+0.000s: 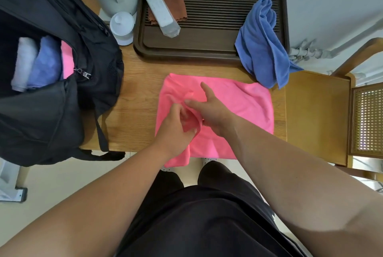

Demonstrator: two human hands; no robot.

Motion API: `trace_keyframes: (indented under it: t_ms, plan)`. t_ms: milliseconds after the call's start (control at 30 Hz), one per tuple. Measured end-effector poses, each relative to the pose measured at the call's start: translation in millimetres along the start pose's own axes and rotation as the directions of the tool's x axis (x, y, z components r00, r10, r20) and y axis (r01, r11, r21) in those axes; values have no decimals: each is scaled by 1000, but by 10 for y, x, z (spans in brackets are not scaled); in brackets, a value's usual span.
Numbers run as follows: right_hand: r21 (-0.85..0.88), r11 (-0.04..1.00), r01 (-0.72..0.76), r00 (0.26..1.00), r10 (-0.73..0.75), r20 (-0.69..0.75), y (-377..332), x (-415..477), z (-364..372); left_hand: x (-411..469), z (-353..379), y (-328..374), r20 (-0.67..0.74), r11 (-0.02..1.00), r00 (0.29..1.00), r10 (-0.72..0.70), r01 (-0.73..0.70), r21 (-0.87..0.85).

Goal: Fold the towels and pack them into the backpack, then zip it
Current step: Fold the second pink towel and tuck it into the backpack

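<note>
**Pink towel close to the front edge: danger of sliding off during the fold**

Closest to the body, hanging over the front edge of the light wooden table [136,99]: one corner of the soft, bright pink towel [244,101], with the rest spread flat and a little wrinkled. Holding a raised fold near its middle with the left hand [176,126], fingers curled round the cloth. Resting on the towel just beside it with the right hand [211,109], index finger and thumb spread apart, other fingers hidden. Likely to drag the whole pink towel toward the edge, and down to the floor, if pulled hard from this bunch. Likely also to give a crooked fold, being gripped in the middle and not at the corners.

On the left side of the table: the open black fabric backpack [41,122], already holding three folded towels side by side, white, lilac and pink. Little room left inside, so possible to catch cloth in the zip later.

For moving: bare wood to the left of the pink towel, almost none to the right, with the wooden chair with a cane back [317,111] just beside the table. Farther back, the crumpled blue towel [261,49], half on the dark brown slatted tray [207,49], its tip at the pink towel's far corner; cannot tell if touching. Easy to catch and pull along
</note>
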State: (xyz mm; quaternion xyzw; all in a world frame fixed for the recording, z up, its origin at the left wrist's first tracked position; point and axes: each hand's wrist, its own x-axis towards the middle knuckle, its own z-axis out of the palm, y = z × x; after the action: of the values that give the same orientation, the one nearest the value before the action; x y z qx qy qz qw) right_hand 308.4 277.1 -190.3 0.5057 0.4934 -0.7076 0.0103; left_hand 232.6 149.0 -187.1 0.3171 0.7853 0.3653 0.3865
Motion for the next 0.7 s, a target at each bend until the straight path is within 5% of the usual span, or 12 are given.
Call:
trace_keyframes:
  t_ms: [133,233,367,700]
  plan:
    - [-256,966,12,989,-49,-140,86,56,-148,-101,86,-241,43,866,995,-87,54,497]
    - [-475,875,97,979,-170,-113,107,81,-157,-197,163,-362,133,709,978,-160,20,705]
    - [-716,694,78,972,-212,-100,125,170,-120,-245,189,-457,51,732,997,-58,8,681]
    - [-628,777,-43,964,-133,-231,153,243,-410,-257,-10,-531,-25,870,985,-168,160,467]
